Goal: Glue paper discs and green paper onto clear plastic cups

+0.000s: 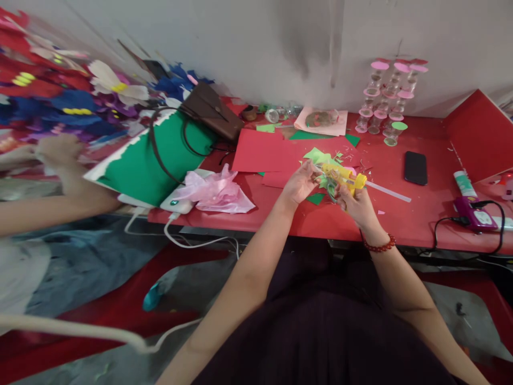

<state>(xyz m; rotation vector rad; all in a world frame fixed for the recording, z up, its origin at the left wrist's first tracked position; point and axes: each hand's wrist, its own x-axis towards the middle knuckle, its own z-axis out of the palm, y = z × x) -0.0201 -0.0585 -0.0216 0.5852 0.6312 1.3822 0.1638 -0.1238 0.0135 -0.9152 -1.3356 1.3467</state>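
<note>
My right hand (356,202) is wrapped round a yellow glue gun (343,175). A long translucent glue stick (390,191) sticks out of its back end to the right. The nozzle end points left, towards my left hand (301,182). The fingers of that hand are pinched together close to the nozzle, on something small and pale that I cannot make out. Beneath both hands lie light green paper pieces (318,155) and scraps on red paper sheets (256,151).
Pink-topped bottle stacks (374,93) stand by the wall, with a black phone (416,168) in front. A purple power strip (476,216) with cables sits at right. Leftward are pink plastic (218,191), a brown bag (210,109), green board (160,155) and another person's arm (68,182).
</note>
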